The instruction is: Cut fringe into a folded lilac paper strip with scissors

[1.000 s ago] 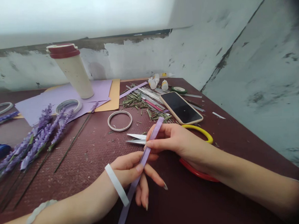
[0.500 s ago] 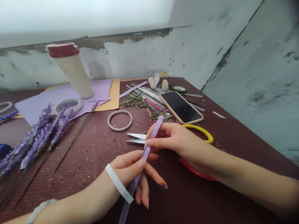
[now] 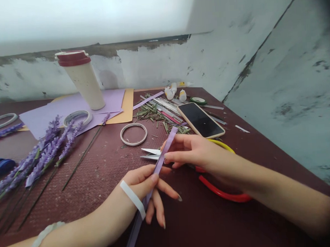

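Observation:
A long, narrow strip of purple paper [image 3: 165, 147] runs slantwise between both hands. My left hand [image 3: 142, 183] pinches it between thumb and forefinger, with the other fingers loosely spread. A white piece of tape [image 3: 132, 199] clings to the back of that hand. My right hand [image 3: 191, 151] is at the strip's upper end, forefinger behind it and thumb at its right edge. Beneath the right hand lie scissors with red and yellow handles [image 3: 226, 196], their blades parted and pointing left; the hand hides their middle.
Purple lavender-like flowers [image 3: 43, 159] lie at left. A tumbler [image 3: 87, 83] stands on purple paper sheets [image 3: 43, 120]. A tape roll [image 3: 134, 134], a phone [image 3: 202, 119], a heap of cut stems [image 3: 156, 111] and small glue bottles [image 3: 182, 95] are farther back. A wall borders the right.
My right thumb has slid from the strip's front to its right edge. The strip and left hand have shifted slightly left and down. More of the red scissor handle shows.

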`<state>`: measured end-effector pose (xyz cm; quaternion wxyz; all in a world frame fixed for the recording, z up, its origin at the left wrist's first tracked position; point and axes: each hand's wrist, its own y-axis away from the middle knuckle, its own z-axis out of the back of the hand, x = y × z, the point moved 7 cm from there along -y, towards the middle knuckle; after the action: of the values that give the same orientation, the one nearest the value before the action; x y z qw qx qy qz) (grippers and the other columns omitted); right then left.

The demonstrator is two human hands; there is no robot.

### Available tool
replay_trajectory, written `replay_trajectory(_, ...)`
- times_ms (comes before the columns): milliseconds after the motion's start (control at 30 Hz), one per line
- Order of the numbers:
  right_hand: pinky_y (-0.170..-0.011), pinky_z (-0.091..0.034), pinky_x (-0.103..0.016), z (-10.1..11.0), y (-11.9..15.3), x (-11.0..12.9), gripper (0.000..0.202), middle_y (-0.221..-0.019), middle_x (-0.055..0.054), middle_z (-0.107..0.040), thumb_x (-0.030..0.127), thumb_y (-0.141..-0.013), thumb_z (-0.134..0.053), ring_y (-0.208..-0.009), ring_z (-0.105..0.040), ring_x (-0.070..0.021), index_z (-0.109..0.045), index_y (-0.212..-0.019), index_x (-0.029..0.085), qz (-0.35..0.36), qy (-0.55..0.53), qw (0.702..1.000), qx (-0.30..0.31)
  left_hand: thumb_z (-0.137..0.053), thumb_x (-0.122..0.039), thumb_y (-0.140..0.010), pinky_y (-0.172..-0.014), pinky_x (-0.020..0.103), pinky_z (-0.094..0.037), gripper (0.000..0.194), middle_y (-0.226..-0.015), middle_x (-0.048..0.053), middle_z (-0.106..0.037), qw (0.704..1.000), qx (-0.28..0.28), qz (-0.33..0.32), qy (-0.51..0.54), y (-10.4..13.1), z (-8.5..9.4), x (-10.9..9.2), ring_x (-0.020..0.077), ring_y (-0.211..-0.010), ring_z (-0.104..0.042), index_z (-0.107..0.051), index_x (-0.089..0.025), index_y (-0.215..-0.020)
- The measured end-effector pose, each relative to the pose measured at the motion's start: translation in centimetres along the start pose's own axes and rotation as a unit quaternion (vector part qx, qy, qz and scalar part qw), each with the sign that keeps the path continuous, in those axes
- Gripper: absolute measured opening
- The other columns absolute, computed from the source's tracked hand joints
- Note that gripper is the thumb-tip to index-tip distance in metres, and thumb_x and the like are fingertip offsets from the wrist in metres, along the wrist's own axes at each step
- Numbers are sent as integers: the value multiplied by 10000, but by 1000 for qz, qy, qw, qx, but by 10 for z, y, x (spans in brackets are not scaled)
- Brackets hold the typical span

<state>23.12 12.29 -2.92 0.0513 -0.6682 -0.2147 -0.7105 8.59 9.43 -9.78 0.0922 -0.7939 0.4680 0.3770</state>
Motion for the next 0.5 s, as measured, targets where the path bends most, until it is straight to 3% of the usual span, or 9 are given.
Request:
replay_trajectory(67,-893,-577,-391,19,4,6,426,-1094,-69,-811,569,-802,-934,-1075,-744,-306,-760,-1049,269,19,141,990,-3,-905,-434,-987,-445,215,-593,377,-993,99,-929,1000,-6,-10,13,1,0,-3,216,-586,-859,-765,-153,-1195)
replay_trajectory(133,-843,-560,-406,44,11,5,337,-1061,-64,-805,598,-893,-823,-953,-729,-294,-749,-987,282,22,322,946,-39,-920,-415,-974,-471,230,-626,357,-995,98,-932,999,-11,-20,22,1,-1,-5,219,-586,-861,-764,-154,-1160)
replay_trajectory(200,-731,-536,-395,67,20,-2,374,-995,-63,-780,637,-868,-834,-867,-705,-296,-715,-958,295,21,416,906,-79,-911,-366,-990,-498,226,-646,307,-989,96,-934,999,-26,-28,21,2,-1,-7,205,-587,-860,-765,-149,-1150)
replay_trajectory(267,-738,-562,-394,78,27,-16,423,-1080,-85,-781,633,-792,-906,-963,-738,-336,-719,-972,299,18,442,894,-68,-898,-340,-1003,-499,218,-648,273,-974,90,-934,999,-31,-38,20,2,-1,-7,194,-574,-853,-766,-146,-1145)
replay_trajectory(400,-824,-596,-413,85,34,-36,366,-1192,-119,-762,579,-865,-855,-1074,-753,-370,-750,-1069,294,14,461,886,-41,-894,-350,-1005,-487,210,-642,290,-977,87,-936,998,-20,-56,27,2,0,-8,195,-584,-859,-767,-149,-1172)
replay_trajectory(500,-880,-598,-425,84,35,-36,358,-1223,-123,-745,519,-872,-828,-1105,-750,-375,-757,-1136,286,16,470,882,-31,-915,-363,-988,-478,198,-632,317,-932,69,-928,997,-17,-68,24,3,-2,-10,185,-576,-852,-756,-155,-1166)
